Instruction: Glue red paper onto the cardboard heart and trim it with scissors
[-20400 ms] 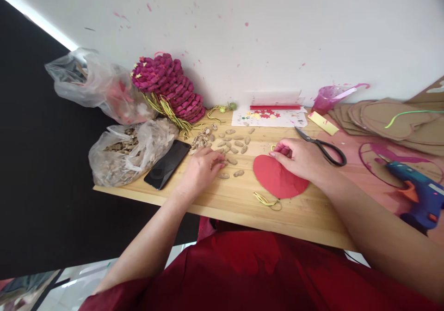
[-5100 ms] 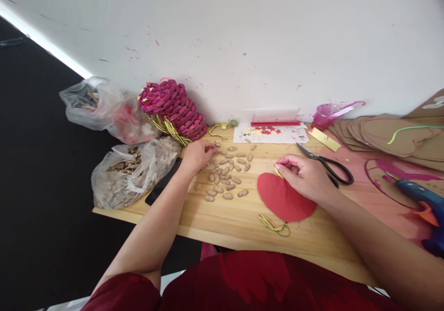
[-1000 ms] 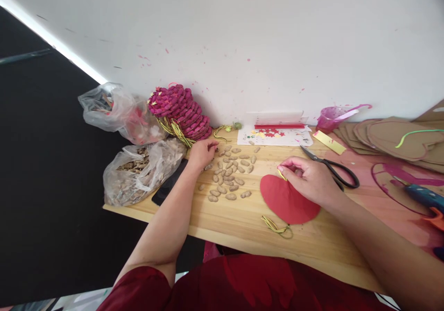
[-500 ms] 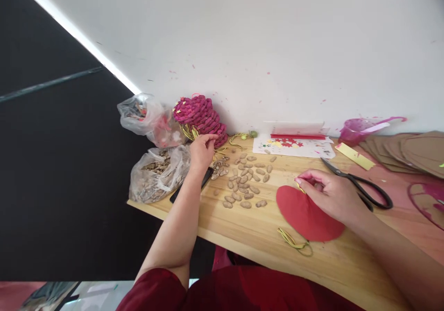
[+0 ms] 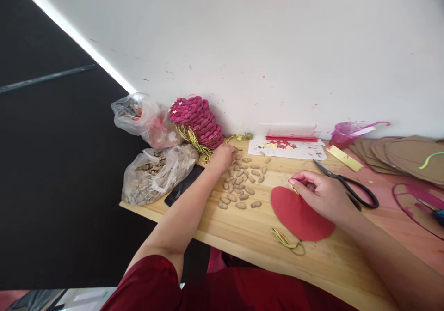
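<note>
My left hand (image 5: 224,156) reaches down to the table at the far edge of the scattered peanuts (image 5: 239,187), beside the yellow-green cords (image 5: 194,140) hanging from a stack of magenta pieces (image 5: 197,117). Its fingertips are hidden, so I cannot tell whether they hold anything. Over a flat, rounded red piece (image 5: 294,216), my right hand (image 5: 314,191) is closed in a pinch on a short yellow cord (image 5: 293,187) at the piece's upper edge. A yellow-green tassel (image 5: 286,241) lies at its near edge.
Black scissors (image 5: 347,185) lie right of my right hand. Behind are small stars (image 5: 280,144) on white paper (image 5: 305,152), a pink cup (image 5: 342,133) and brown card shapes (image 5: 409,158). Plastic bags (image 5: 156,172) and a dark phone (image 5: 182,186) sit at the left.
My left hand has moved right and down, from in front of the magenta stack to the peanuts' far edge. My right hand keeps its pinch by the red piece. The view has shifted slightly.
</note>
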The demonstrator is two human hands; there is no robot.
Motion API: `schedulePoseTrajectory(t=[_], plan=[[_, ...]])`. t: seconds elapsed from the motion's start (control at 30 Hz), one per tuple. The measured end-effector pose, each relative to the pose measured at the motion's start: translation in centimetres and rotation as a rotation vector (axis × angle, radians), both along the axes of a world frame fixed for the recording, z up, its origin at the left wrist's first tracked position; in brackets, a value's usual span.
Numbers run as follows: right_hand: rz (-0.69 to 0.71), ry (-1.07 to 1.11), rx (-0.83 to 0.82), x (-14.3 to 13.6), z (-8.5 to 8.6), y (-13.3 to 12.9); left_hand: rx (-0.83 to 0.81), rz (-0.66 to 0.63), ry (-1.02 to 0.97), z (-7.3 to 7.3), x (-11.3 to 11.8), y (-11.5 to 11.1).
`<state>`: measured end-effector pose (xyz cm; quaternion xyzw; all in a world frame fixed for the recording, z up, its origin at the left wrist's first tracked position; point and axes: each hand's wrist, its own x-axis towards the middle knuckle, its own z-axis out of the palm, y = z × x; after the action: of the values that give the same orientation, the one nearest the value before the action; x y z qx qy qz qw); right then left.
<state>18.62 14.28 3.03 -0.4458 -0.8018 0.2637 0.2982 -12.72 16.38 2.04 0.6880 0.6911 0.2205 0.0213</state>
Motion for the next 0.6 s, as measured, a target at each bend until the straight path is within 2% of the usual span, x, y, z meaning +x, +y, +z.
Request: schedulePoseTrajectory(t=[0.1, 0.2, 0.27, 0.33, 0.4, 0.43, 0.5, 0.53, 0.6], plan=[[0.001, -0.007, 0.013, 0.1, -0.1, 0.2, 0.047, -0.007, 0.031, 1.1, 0.5, -0.9], [0.002, -0.012, 0.035, 0.2, -0.4, 0.3, 0.205, 0.050, 0.040, 4.3, -0.5, -3.5], [0.006, -0.012, 0.029, 0.3, -0.6, 0.4, 0.547, 0.204, 0.039, 7.5, -2.8, -5.6], [0.012, -0.013, 0.013, 0.2, -0.8, 0.4, 0.840, 0.431, 0.053, 11.0, -6.1, -7.5], [0.019, -0.021, -0.006, 0.2, -0.8, 0.4, 0.996, 0.644, 0.034, 14.2, -9.8, -8.7], [0.022, -0.026, -0.015, 0.2, -0.9, 0.5, 1.006, 0.717, 0.017, 15.4, -11.4, -9.0], [0.023, -0.028, -0.026, 0.2, -0.8, 0.5, 0.840, 0.728, 0.018, 16.9, -13.3, -9.3], [0.021, -0.028, -0.030, 0.2, -0.8, 0.5, 0.768, 0.718, 0.024, 17.2, -13.4, -9.3], [0.012, -0.028, -0.032, 0.3, -0.8, 0.5, 0.745, 0.714, 0.045, 16.5, -12.2, -9.3]])
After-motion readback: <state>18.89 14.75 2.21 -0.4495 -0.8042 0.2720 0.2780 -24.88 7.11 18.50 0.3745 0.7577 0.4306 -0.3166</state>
